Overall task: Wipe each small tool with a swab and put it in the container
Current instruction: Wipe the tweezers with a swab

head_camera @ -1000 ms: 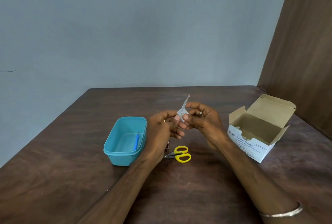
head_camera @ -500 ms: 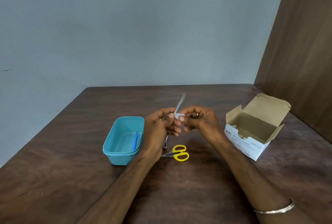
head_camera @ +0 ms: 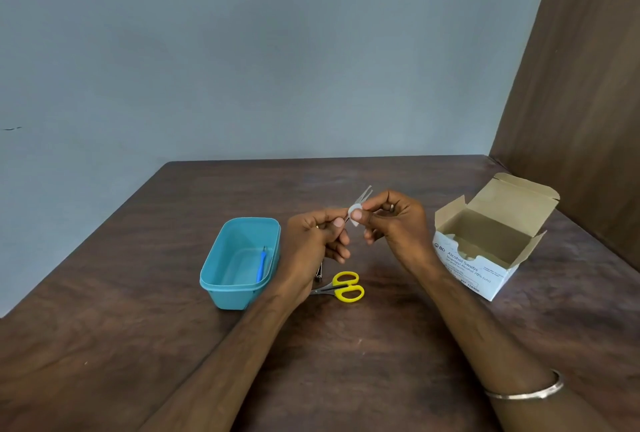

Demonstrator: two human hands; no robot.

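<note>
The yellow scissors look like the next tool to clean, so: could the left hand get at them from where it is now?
Probably not yet. The left hand is pinching the tweezers that the right hand wipes with the swab. The scissors lie uncovered just below it on the table.

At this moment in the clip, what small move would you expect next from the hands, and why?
Probably the right hand slides the white swab it pinches up along the tweezers toward the tips. The left hand grips their lower end, and the swab sits low on the prongs, so the upper part looks unwiped. Dropping them into the blue container seems premature.
</note>
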